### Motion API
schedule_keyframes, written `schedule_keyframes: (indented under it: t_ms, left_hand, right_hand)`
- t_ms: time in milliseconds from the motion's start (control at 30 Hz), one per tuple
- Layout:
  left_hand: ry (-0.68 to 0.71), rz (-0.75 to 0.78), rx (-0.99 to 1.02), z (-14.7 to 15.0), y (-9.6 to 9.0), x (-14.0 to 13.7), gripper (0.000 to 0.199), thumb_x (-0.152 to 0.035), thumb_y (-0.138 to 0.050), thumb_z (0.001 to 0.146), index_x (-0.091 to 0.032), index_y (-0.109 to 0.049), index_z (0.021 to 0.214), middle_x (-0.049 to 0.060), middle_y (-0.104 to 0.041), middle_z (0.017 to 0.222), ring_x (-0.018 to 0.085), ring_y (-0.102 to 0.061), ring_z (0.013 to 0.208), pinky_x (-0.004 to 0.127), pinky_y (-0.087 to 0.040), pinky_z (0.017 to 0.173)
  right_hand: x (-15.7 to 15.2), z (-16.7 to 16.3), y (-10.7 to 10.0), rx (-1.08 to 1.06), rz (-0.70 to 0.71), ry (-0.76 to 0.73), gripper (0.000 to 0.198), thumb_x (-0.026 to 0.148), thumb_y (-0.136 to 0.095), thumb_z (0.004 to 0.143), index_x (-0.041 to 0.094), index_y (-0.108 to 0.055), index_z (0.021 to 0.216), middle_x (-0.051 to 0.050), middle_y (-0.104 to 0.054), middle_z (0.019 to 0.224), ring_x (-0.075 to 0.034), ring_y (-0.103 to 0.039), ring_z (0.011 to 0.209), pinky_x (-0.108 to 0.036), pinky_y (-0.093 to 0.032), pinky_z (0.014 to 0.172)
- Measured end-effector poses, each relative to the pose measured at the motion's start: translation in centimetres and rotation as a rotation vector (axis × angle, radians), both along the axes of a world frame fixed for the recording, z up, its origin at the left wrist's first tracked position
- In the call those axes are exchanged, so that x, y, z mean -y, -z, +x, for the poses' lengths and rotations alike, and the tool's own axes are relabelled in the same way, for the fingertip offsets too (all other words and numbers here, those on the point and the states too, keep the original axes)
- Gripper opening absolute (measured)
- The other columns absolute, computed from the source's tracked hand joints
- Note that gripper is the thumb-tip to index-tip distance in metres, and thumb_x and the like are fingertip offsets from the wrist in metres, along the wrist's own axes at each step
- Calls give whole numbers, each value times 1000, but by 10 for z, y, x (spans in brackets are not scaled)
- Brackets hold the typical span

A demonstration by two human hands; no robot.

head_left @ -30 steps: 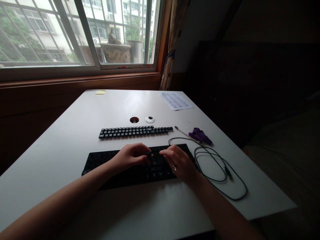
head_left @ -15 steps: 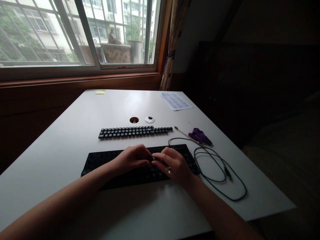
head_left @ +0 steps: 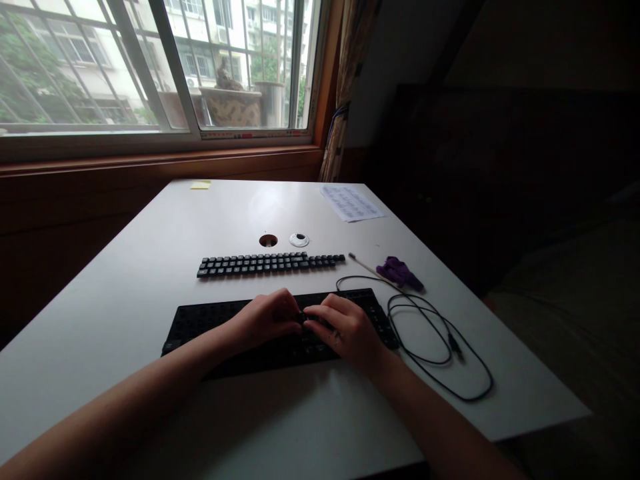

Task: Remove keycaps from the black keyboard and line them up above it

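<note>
A black keyboard [head_left: 210, 317] lies on the white table, its middle covered by both hands; many spots on its left side look bare of keycaps. My left hand [head_left: 265, 319] is closed, thumb and fingers pinching a small black keycap [head_left: 301, 317] just over the keyboard. From the other side my right hand [head_left: 345, 327], with a ring on one finger, pinches at the same keycap. The fingertips nearly meet, so most of the keycap is hidden. Behind the keyboard, loose black keycaps [head_left: 260, 264] stand in close rows.
A coiled black cable [head_left: 420, 360] spreads right of the keyboard. Near it lie a cotton swab [head_left: 367, 265] and a purple cloth [head_left: 399, 273]. Farther back are a cable hole [head_left: 269, 241], its white cover [head_left: 299, 240], printed paper [head_left: 353, 203] and a yellow note [head_left: 201, 185].
Both hands stay at nearly the same place over the keyboard. Only the fingertips around the keycap and the tilt of the right hand have shifted slightly.
</note>
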State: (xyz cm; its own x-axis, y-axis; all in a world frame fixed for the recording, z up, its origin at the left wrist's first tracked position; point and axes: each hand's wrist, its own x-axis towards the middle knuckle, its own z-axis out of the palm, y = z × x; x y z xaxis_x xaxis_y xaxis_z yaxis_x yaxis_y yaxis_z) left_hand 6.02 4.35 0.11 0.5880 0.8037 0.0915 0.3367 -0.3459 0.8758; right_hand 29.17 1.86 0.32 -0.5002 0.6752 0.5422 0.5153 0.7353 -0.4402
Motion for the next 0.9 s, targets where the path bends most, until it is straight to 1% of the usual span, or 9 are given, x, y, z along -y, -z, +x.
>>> schedule_keyframes:
  t_ms: [233, 400, 500, 600, 700, 867, 900]
  left_hand:
    - [38, -11, 22, 0, 0, -1, 27, -36, -70, 83, -16, -56, 95, 1, -66, 75, 12, -58, 65, 21, -45, 58]
    - [57, 30, 35, 0, -3, 0, 25, -35, -67, 85, -15, -59, 98, 3, -68, 82, 13, -60, 69, 22, -47, 62]
    - [62, 72, 42, 0, -7, 0, 23, -35, -63, 88, -16, -62, 102, 5, -70, 89, 15, -63, 77, 25, -50, 68]
    - [57, 115, 31, 0, -10, 2, 18, -29, -58, 92, -17, -64, 104, 6, -71, 95, 16, -65, 84, 26, -51, 74]
    - [34, 198, -12, 0, -11, 4, 14, -22, -57, 91, -17, -66, 101, 6, -71, 94, 16, -65, 83, 26, -50, 76]
    - [62, 353, -107, 3, -2, 6, 15, -14, -54, 89, -18, -65, 98, 7, -68, 93, 16, -63, 82, 27, -50, 74]
    - [70, 378, -117, 3, 0, 6, 14, -13, -53, 89, -18, -64, 97, 7, -67, 94, 17, -63, 83, 27, -50, 75]
  right_hand:
    - [-1, 3, 2, 3, 0, -7, 20, 27, -61, 92, 22, -67, 109, -6, -62, 86, -19, -58, 78, -33, -49, 72]
    - [-2, 4, 0, -23, 5, -12, 20, 28, -61, 92, 23, -67, 110, -5, -62, 86, -19, -59, 79, -32, -50, 72]
    - [-4, 10, -3, -34, 19, -10, 19, 27, -61, 91, 23, -68, 109, -5, -62, 85, -18, -59, 79, -32, -50, 72]
    - [-11, 21, -5, -25, 18, 38, 18, 27, -61, 91, 23, -68, 108, -5, -62, 85, -19, -59, 78, -33, -50, 71]
    - [-24, 39, -4, -35, 38, 112, 17, 27, -61, 92, 23, -68, 106, -5, -62, 87, -19, -59, 78, -34, -51, 72]
    - [-49, 69, -1, 13, 82, 212, 18, 29, -60, 92, 22, -69, 105, -4, -62, 83, -18, -59, 74, -34, -49, 73]
    - [-54, 74, 0, 25, 85, 228, 18, 30, -61, 91, 22, -70, 104, -4, -62, 84, -17, -59, 70, -33, -49, 71]
